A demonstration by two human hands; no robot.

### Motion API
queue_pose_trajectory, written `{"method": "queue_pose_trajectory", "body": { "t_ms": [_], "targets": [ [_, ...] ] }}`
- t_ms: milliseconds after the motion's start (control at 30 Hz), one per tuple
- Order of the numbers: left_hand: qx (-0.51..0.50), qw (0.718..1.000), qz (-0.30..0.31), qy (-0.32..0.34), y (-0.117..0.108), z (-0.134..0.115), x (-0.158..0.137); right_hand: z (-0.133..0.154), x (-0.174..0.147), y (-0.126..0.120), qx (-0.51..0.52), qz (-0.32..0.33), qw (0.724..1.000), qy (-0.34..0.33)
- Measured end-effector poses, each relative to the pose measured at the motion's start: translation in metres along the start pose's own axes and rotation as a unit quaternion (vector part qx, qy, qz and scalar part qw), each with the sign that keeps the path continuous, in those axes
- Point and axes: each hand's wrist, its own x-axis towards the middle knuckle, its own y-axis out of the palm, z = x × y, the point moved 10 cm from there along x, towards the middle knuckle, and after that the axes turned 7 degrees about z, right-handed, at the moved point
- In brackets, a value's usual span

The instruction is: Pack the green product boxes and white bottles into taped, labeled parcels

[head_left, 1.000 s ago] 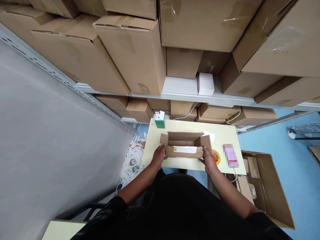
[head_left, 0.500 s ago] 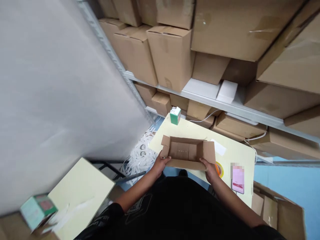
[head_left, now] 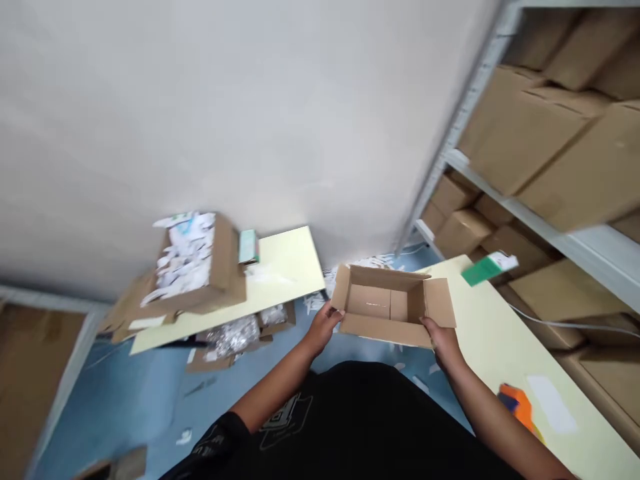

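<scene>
In front of my body I hold an open cardboard box with its flaps folded out and nothing inside it. My left hand pinches the near left corner, thumb on the rim. At the near right corner, my right hand grips the wall below the right flap. The box is off the tables, above the gap between them. Nearest to my right forearm, an orange tape dispenser lies on the right-hand table.
On the left table stand a carton full of white paper strips and a small green box. A green and white box sits at the right table's far end. Shelves hold cartons. Bubble wrap lies under the left table.
My view has swung left, bringing the left table and its paper-filled carton into sight. Both hands keep hold of the cardboard box, which has moved off the right table along with my turn.
</scene>
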Motion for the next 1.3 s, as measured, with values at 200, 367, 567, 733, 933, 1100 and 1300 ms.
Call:
{"method": "queue_pose_trajectory", "body": {
  "t_ms": [200,367,567,733,933,1100,1300],
  "targets": [
    [0.042,0.988,-0.147,0.020,-0.196,-0.004,-0.097,0.057,-0.029,0.160,-0.006,0.068,0.992,-0.105],
    [0.136,0.950,-0.278,0.031,-0.334,-0.042,-0.178,0.094,-0.059,0.264,-0.014,0.114,0.985,-0.131],
    [0.279,0.887,-0.366,0.048,-0.438,-0.088,-0.215,0.116,-0.067,0.346,-0.044,0.158,0.976,-0.141],
    [0.510,0.807,-0.298,0.001,-0.486,-0.114,-0.147,0.127,-0.058,0.391,-0.054,0.178,0.974,-0.128],
    [0.609,0.744,-0.202,-0.187,-0.542,-0.093,-0.055,0.139,-0.031,0.432,-0.076,0.193,0.973,-0.104],
    [0.617,0.739,-0.176,-0.208,-0.561,-0.084,-0.026,0.155,-0.003,0.467,-0.089,0.223,0.966,-0.097],
    [0.606,0.748,-0.215,-0.164,-0.573,-0.105,-0.039,0.168,0.017,0.497,-0.082,0.237,0.964,-0.090]
  ]
}}
